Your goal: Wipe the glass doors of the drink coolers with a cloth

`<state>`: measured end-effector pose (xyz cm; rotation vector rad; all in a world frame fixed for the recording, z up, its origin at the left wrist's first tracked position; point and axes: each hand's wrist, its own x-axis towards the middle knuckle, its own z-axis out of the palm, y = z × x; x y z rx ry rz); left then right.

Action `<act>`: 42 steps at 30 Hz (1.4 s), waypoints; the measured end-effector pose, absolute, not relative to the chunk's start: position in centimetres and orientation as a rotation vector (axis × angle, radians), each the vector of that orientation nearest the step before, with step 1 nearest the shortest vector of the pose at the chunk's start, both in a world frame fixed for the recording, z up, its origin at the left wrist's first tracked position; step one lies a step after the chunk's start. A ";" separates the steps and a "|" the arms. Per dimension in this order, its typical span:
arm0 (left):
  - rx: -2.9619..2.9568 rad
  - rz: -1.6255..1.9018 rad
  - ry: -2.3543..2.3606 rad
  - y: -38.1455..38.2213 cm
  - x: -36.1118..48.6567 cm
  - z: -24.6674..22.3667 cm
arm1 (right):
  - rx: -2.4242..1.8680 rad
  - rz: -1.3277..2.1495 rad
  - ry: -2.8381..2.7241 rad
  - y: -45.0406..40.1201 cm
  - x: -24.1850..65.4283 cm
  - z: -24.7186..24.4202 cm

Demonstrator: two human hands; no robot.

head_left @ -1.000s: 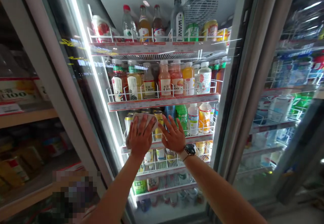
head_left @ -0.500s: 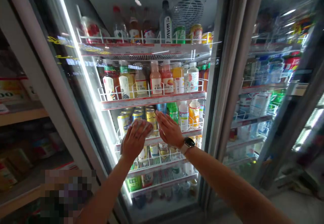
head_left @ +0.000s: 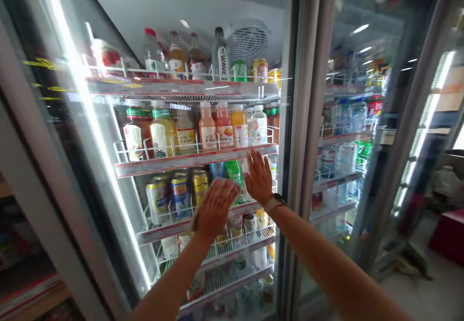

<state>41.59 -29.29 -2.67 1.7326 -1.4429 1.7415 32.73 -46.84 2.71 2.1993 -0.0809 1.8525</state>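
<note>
Both hands are raised in front of the glass door (head_left: 152,258) of a lit drinks fridge. My left hand (head_left: 216,205) presses a pale cloth (head_left: 195,218) flat towards the glass, partly hidden under the palm and fingers. To its right and a little higher, my right hand (head_left: 258,178) has its fingers extended and holds nothing; a watch (head_left: 279,200) is on that wrist. Behind the hands are shelves with a green bottle (head_left: 233,173), yellow and blue cans (head_left: 181,195) and pink juice bottles (head_left: 208,130).
A vertical metal frame (head_left: 308,94) separates this door from a second glass-fronted fridge (head_left: 340,166) on the right. Shelving (head_left: 32,294) stands at the lower left. A dark pink box (head_left: 449,236) is at the far right.
Both hands have moved right across the door, the right one ending higher beside the green bottle. The view has shifted right, and the hands are farther from the yellow cans.
</note>
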 end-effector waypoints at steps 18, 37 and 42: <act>1.524 1.613 -1.180 -32.4 41.1 10.1 | 2.227 1.745 -0.161 -47.0 32.5 3.0; 1.585 1.690 -1.611 -35.4 38.9 0.1 | 2.169 1.801 -0.158 -53.4 29.8 0.4; 1.528 1.711 -1.370 -36.5 39.3 8.4 | 2.177 1.802 -0.181 -53.5 29.8 0.4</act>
